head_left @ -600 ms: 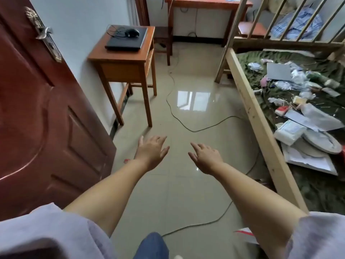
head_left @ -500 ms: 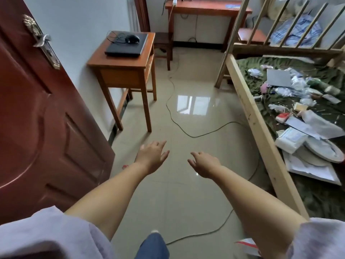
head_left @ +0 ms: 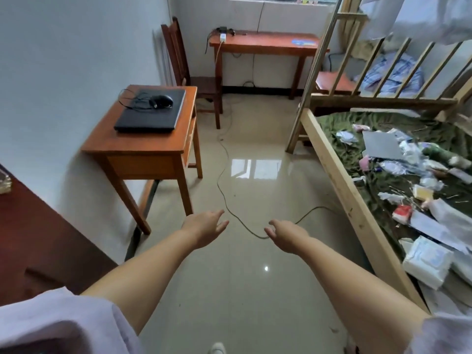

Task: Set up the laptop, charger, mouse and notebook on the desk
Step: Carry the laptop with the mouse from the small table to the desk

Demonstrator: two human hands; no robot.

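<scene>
A closed black laptop (head_left: 150, 113) lies on a small wooden side table (head_left: 132, 146) at the left wall. On its lid rests a black mouse (head_left: 161, 100) with its cord coiled beside it. A longer wooden desk (head_left: 265, 43) stands at the far wall, with a white charger plug (head_left: 223, 37) at its left end. My left hand (head_left: 205, 227) and my right hand (head_left: 286, 235) reach forward over the floor, both empty with fingers apart, well short of the side table. No notebook is plainly visible.
A dark wooden chair (head_left: 186, 72) stands between side table and desk. A cable (head_left: 224, 190) snakes across the glossy tiled floor. A wooden bed frame (head_left: 342, 198) at the right holds papers and packets. A red-brown door (head_left: 38, 241) is at the left.
The view has advanced into the room and tilted up. The side table and desk look nearer, and the door has slid mostly out at the left. Both hands stay empty and outstretched.
</scene>
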